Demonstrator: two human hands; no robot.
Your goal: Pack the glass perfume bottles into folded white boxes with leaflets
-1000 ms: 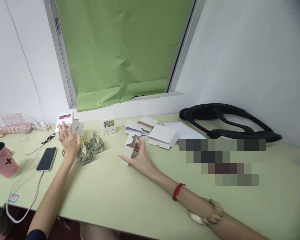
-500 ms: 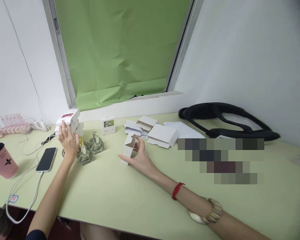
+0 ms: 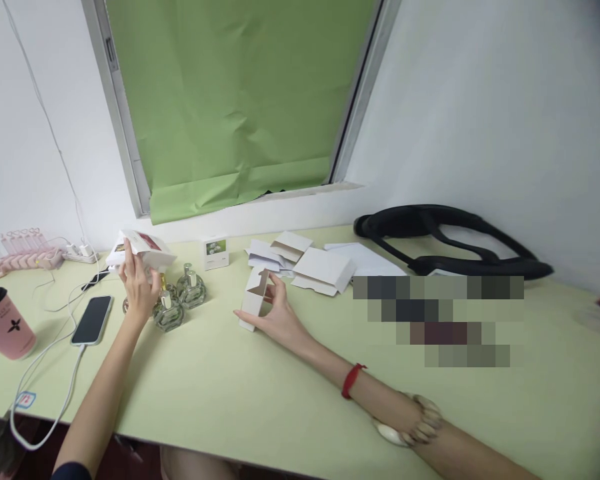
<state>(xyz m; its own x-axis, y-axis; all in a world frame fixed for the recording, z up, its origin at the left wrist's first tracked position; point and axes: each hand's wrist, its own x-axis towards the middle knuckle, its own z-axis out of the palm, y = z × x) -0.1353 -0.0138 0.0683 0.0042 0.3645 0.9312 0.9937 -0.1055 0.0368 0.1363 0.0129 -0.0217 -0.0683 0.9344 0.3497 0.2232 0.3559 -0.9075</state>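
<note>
My left hand (image 3: 139,283) is closed on a white folded card piece (image 3: 153,245) with a dark pink print, tilted over a stack of similar white pieces (image 3: 115,259). Its fingers partly cover the stack. Just beside that hand stand several clear glass perfume bottles (image 3: 169,312) with metal spray tops. In the middle of the table my right hand (image 3: 280,313) holds a small white box (image 3: 253,297) upright between thumb and fingers. The box's top is open, with a flap showing. A closed white box (image 3: 216,253) with a flower picture stands behind the bottles.
Flattened white cartons (image 3: 324,268) lie at the back centre, beside a black curved frame (image 3: 455,240). On the left are a phone (image 3: 93,320) on a white cable, a pink cup (image 3: 7,327) and a rack of pink tubes (image 3: 25,250). A blurred patch covers the right side.
The printed white card piece on top of the stack has turned and tilted to the right in my left hand. My right hand keeps its hold on the open box.
</note>
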